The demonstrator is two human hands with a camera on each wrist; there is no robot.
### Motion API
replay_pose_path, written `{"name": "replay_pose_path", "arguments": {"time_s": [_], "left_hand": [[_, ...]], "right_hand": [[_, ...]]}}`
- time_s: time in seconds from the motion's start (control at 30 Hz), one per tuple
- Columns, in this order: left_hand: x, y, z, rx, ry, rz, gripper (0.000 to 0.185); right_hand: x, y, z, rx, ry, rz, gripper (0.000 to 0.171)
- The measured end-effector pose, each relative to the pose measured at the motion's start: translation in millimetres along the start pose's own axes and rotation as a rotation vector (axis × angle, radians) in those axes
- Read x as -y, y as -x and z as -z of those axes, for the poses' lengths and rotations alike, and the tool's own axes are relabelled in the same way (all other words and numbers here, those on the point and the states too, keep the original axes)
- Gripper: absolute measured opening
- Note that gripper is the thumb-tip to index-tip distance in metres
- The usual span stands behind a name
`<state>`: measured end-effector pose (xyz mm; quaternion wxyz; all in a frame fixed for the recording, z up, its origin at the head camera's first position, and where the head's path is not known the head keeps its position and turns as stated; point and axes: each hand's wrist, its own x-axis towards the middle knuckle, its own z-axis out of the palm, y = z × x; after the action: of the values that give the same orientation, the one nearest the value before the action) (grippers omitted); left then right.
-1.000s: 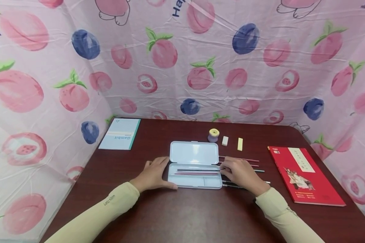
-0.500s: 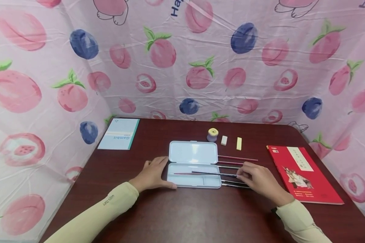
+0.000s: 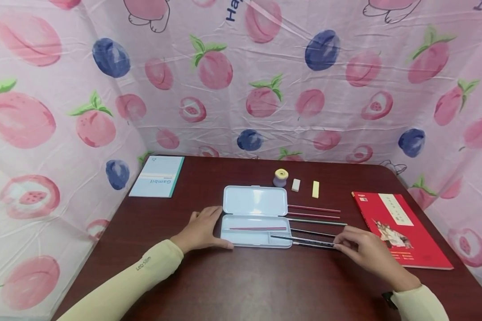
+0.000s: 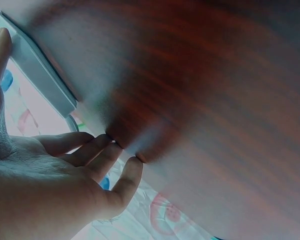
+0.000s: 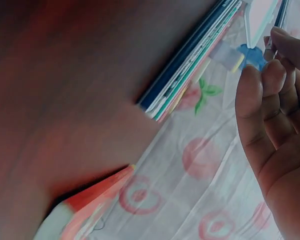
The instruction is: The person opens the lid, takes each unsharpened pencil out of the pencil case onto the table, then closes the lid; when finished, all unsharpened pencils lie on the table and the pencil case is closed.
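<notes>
A pale blue metal pencil case (image 3: 255,201) lies opened flat on the table, a red pencil (image 3: 257,229) in its bottom half. At the case's left end rests my left hand (image 3: 201,228), thumb by the near corner and extended fingers along the side. The left wrist view shows its fingertips on the tabletop and the case edge (image 4: 40,70) near the thumb. Between thumb and fingers, my right hand (image 3: 363,247) pinches a dark pencil (image 3: 305,241) whose far end reaches over the case's small compartment. Right of the case lie red pencils (image 3: 315,209), a green pencil (image 3: 319,221) and dark pencils (image 3: 313,232).
Behind the case stand a yellow and purple spool-shaped item (image 3: 280,177), a white eraser (image 3: 296,185) and a yellow strip (image 3: 315,189). A red book (image 3: 401,232) lies at the right, a notebook (image 3: 156,176) at the back left. Patterned cloth (image 3: 225,111) surrounds the table.
My right hand has drawn a dark pencil out of the case's bottom half, moving right and toward the near edge. The left hand has kept its place.
</notes>
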<state>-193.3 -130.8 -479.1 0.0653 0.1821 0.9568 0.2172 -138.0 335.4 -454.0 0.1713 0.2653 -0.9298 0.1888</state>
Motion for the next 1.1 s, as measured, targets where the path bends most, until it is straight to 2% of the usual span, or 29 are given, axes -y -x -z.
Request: {"name": "replay_pose_path", "arguments": {"time_s": [0.5,0.87,1.1], "left_hand": [[0.1,-0.2,0.9,-0.001,0.006,-0.005,0.128],[-0.2,0.0,0.8,-0.001,0.006,-0.003,0.129],[-0.2,-0.2,-0.1,-0.005,0.005,-0.003,0.129]], "right_hand": [[-23,33,8,0.041,-0.129,-0.001,0.039],[-29,43,13,0.09,-0.092,-0.05,0.036],[-31,44,14,0.196,-0.079,-0.097,0.025]]}}
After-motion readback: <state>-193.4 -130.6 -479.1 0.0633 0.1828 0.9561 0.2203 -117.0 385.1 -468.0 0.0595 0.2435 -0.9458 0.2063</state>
